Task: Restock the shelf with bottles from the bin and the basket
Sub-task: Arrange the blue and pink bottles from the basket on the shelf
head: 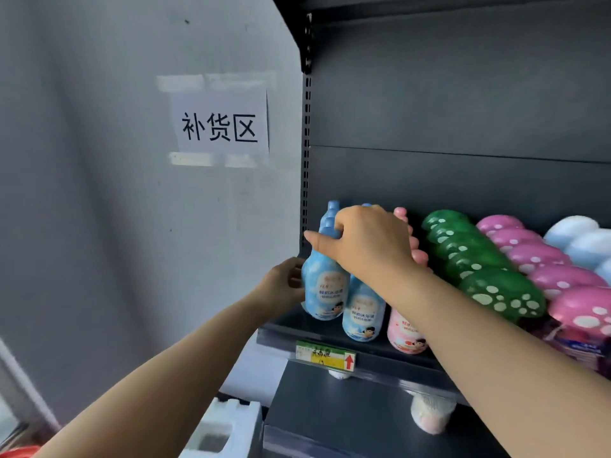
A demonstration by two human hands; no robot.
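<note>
On the dark shelf (pixel 291 337) stand two rows of blue bottles. The front bottle of the leftmost row (pixel 322 292) is held at its side by my left hand (pixel 286 285), whose fingers curl round its body. My right hand (pixel 367 239) reaches over from the right and grips the necks of the blue bottles behind it. A second blue bottle (pixel 362 315) stands in front, just right. A pink bottle (pixel 405 335) stands beside that, partly hidden by my right forearm.
Rows of green (pixel 489 276), pink (pixel 545 269) and pale blue (pixel 582 239) mushroom-capped bottles fill the shelf to the right. A yellow price tag (pixel 325 355) hangs on the shelf edge. A paper sign (pixel 220 127) is taped to the grey wall. White foam (pixel 224 428) lies below left.
</note>
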